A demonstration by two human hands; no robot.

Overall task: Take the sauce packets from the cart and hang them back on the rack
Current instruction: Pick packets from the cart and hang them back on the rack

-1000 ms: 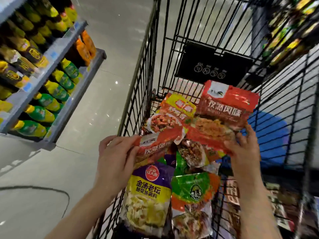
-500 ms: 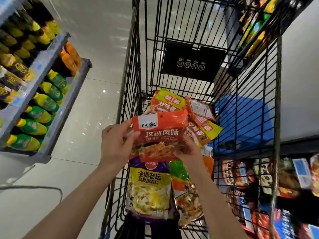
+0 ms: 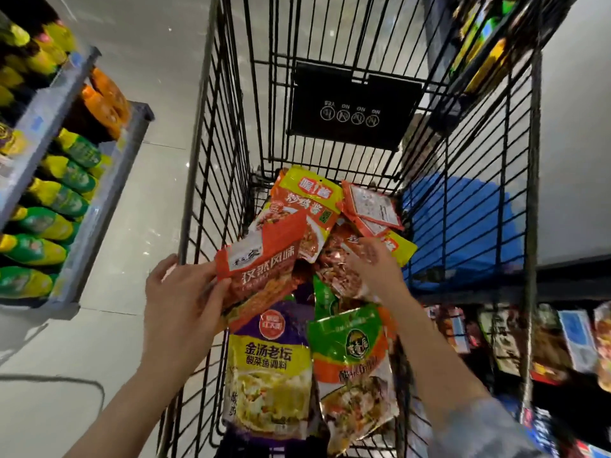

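I can read words on a few things. The purple and yellow packet says 金汤老坛 in big letters, with 酸菜鱼调料 under it. The red packet in my left hand says 孜然风味. The yellow and orange packet at the far end says 炒鸡酱. The black sign on the cart shows four round pictures with "NO" upside down. The green packet's words are too blurry.
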